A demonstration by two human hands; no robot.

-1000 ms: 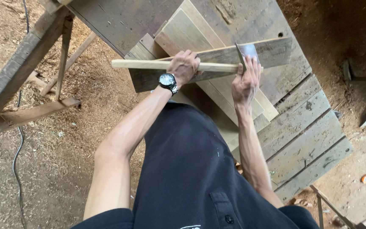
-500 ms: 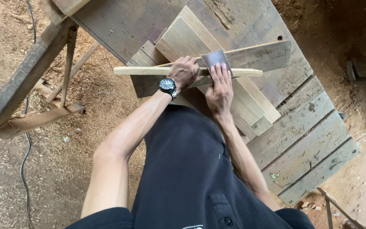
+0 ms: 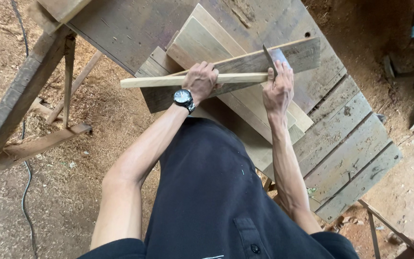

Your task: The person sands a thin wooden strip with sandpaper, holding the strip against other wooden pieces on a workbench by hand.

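Two hands on a wooden strip atop stacked boards

Left hand (image 3: 201, 80) wraps the pale wooden strip (image 3: 168, 81) tightly; at three o'clock from it, right hand (image 3: 278, 90) pinches a flat metal blade (image 3: 270, 60) against the strip's end, over the workbench (image 3: 341, 129).

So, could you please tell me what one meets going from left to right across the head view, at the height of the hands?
Sloping wooden trestle beam → free end of the pale wooden strip → left hand gripping that strip → flat metal blade → right hand → slatted workbench planks → sawdust floor.
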